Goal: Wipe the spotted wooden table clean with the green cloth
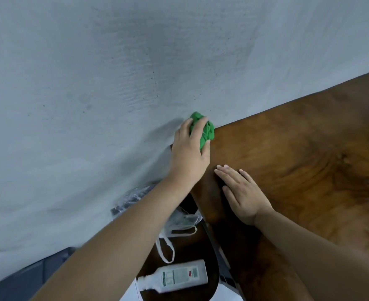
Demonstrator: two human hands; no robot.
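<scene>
My left hand (190, 148) is closed around a crumpled green cloth (205, 131) and presses it on the far left corner of the brown wooden table (309, 159), right against the wall. Part of the cloth sticks out above and to the right of my fingers. My right hand (242, 194) lies flat on the tabletop a little nearer to me, palm down, fingers spread and pointing toward the cloth, holding nothing.
A grey-blue wall (114, 83) rises directly behind the table. Left of the table, lower down, a dark round surface (192, 250) carries a white bottle (175, 276) lying on its side and a clear plastic bag (179, 220).
</scene>
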